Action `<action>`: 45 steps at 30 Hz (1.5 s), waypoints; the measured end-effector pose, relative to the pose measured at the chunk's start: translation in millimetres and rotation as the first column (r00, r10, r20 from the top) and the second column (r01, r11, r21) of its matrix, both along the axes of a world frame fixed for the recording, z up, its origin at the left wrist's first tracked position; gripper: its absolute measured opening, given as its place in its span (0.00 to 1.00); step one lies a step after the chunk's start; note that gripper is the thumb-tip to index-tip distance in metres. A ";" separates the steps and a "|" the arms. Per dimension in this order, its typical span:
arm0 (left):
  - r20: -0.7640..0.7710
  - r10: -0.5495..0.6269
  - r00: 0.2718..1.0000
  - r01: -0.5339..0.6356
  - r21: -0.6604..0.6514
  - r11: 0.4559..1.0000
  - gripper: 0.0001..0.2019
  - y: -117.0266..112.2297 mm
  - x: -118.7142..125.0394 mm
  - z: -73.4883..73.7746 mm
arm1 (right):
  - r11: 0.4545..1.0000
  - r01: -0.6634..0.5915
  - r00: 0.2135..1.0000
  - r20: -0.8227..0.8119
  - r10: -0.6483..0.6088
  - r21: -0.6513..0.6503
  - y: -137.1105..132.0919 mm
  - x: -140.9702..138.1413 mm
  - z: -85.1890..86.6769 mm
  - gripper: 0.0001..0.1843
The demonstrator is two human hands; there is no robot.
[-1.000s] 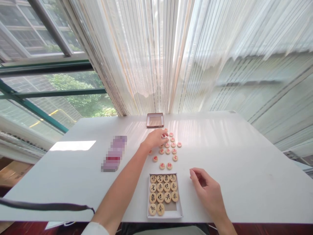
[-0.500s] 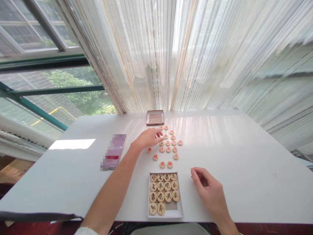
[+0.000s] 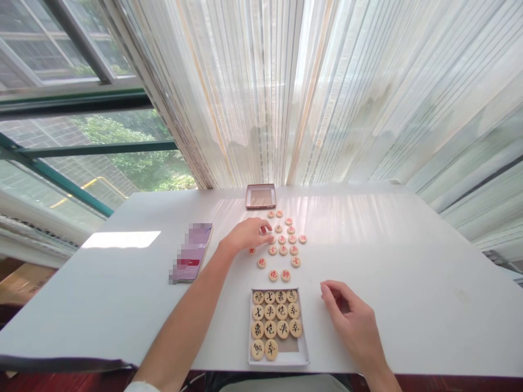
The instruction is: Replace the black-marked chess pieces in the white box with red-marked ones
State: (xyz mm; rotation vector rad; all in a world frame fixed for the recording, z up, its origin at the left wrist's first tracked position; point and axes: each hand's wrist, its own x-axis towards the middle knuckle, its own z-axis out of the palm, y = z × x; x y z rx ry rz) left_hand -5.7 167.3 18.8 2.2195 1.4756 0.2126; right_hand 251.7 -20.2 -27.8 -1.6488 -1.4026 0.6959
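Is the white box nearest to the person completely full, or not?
The white box is partly full: three rows have four black-marked xiangqi pieces each, but the nearest row has two, leaving bare bottom.

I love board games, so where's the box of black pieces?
In the head view, the box is bottom centre, between left forearm and right hand, below the red pieces.

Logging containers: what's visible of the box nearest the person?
Shallow open box, white-walled with a tan floor, apparently cardboard. It lies flat on the white table near its front edge. Fourteen round xiangqi pieces with black characters sit inside, in rows of four, four, four and two, leaving the near right corner bare. Neither the left hand nor the right hand touches it.
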 end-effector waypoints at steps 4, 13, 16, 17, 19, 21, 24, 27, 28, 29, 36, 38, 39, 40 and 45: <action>-0.007 -0.005 1.000 0.005 -0.006 1.000 0.15 0.9 1.6 -0.2 | 1.000 -0.001 1.000 0.001 0.001 0.000 0.2 0.3 -0.2 0.18; -0.024 0.002 1.000 -0.002 0.020 1.000 0.16 -0.8 -0.9 3.7 | 1.000 -0.005 1.000 0.002 0.005 0.011 0.2 -0.9 2.0 0.18; -0.036 -0.002 0.999 0.003 0.024 1.000 0.15 -1.6 0.9 2.8 | 1.000 0.005 1.000 0.002 -0.005 0.025 0.3 -0.8 2.1 0.20; -0.040 0.000 0.999 0.001 0.031 1.000 0.14 -1.8 1.5 2.6 | 1.000 0.007 1.000 -0.002 -0.007 0.023 0.2 -0.9 2.3 0.19; -0.047 0.012 0.999 -0.009 0.052 0.999 0.14 -2.8 2.4 3.2 | 1.000 0.003 1.000 -0.011 -0.003 0.014 -0.1 -1.0 3.0 0.19; -0.048 0.030 0.998 -0.026 0.083 0.996 0.13 -5.8 2.3 6.4 | 1.000 0.002 1.000 -0.015 -0.002 0.011 -0.3 -1.4 3.7 0.18; -0.019 0.054 0.998 -0.051 0.129 0.990 0.13 -15.5 0.4 16.4 | 1.000 0.010 1.000 -0.012 -0.010 0.022 -0.4 -2.6 4.8 0.19; 0.062 0.032 0.998 -0.040 0.140 0.989 0.13 -30.2 -2.1 28.5 | 0.999 0.020 1.000 -0.009 -0.019 0.031 -0.4 -3.5 5.1 0.19; 0.125 0.010 0.992 -0.026 0.126 0.992 0.13 -35.6 -2.7 31.8 | 0.999 0.020 1.000 -0.006 -0.020 0.033 -0.3 -3.6 5.1 0.19; 0.218 -0.010 0.976 -0.012 0.103 0.995 0.12 -41.2 -3.1 34.5 | 0.999 0.018 1.000 -0.001 -0.018 0.035 -0.2 -3.5 4.9 0.19; 0.579 -0.004 0.815 0.057 -0.073 0.996 0.13 -87.8 -4.6 36.1 | 1.000 -0.002 1.000 0.013 0.002 0.025 0.3 -2.2 5.0 0.19; 0.605 0.022 0.796 0.040 -0.089 0.995 0.13 -104.9 -5.4 33.1 | 0.999 0.000 1.000 0.010 -0.001 0.035 0.1 -3.1 5.8 0.19; 0.614 0.035 0.788 0.030 -0.095 0.995 0.13 -113.7 -5.7 31.2 | 0.999 0.001 1.000 0.008 -0.002 0.040 0.0 -3.7 6.2 0.20; 0.616 0.048 0.786 0.026 -0.109 0.994 0.13 -122.5 -5.8 28.9 | 0.999 0.002 1.000 0.008 -0.003 0.044 -0.1 -4.3 6.6 0.20; 0.616 0.104 0.781 -0.011 -0.153 0.988 0.14 -158.3 -2.2 15.0 | 0.999 0.013 1.000 0.014 -0.013 0.046 -0.5 -5.9 6.9 0.20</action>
